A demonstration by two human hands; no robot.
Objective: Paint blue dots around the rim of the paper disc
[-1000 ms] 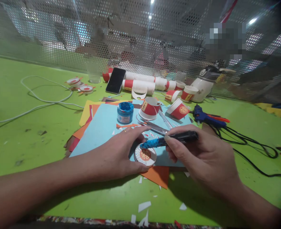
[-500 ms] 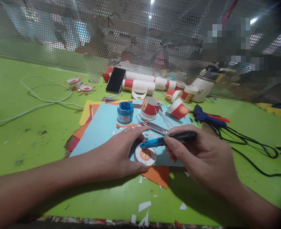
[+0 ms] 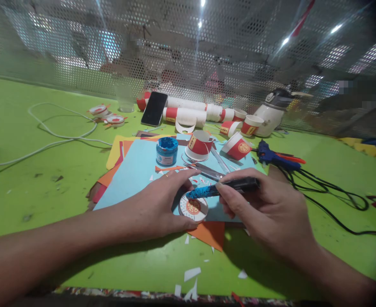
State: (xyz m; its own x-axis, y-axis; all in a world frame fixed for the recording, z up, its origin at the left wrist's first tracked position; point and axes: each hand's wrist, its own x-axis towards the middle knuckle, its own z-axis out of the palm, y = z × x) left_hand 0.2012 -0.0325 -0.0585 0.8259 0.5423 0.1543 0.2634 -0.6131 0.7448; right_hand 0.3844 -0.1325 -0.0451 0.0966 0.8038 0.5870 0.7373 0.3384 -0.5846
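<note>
My left hand [image 3: 162, 200] curls its thumb and fingers around the edge of a round white paper-cup piece [image 3: 184, 209]. Blue dots and an orange-red emblem cover its face. Between the thumb and fingers of my right hand [image 3: 264, 209] is a black marker pen [image 3: 244, 184], its front end smeared with blue paint. The pen's tip is over the upper left rim of the round piece; I cannot tell whether it touches. Just beyond my left hand stands an open jar of blue paint [image 3: 166, 154]. A metal tool, perhaps scissors [image 3: 207, 171], lies behind the pen.
Stacked coloured paper [image 3: 124, 179] lies under my hands. Behind are red-and-white paper cups [image 3: 198, 146], a phone [image 3: 155, 109] and a penguin-shaped jug [image 3: 271, 113]. A blue glue gun [image 3: 276, 157] with black cord is to the right. A white cable [image 3: 53, 142] loops left. Paper scraps [image 3: 192, 273] litter the front.
Only a slight shift shows: the marker and my right hand sit a little further left in view. Both hands keep their grips.
</note>
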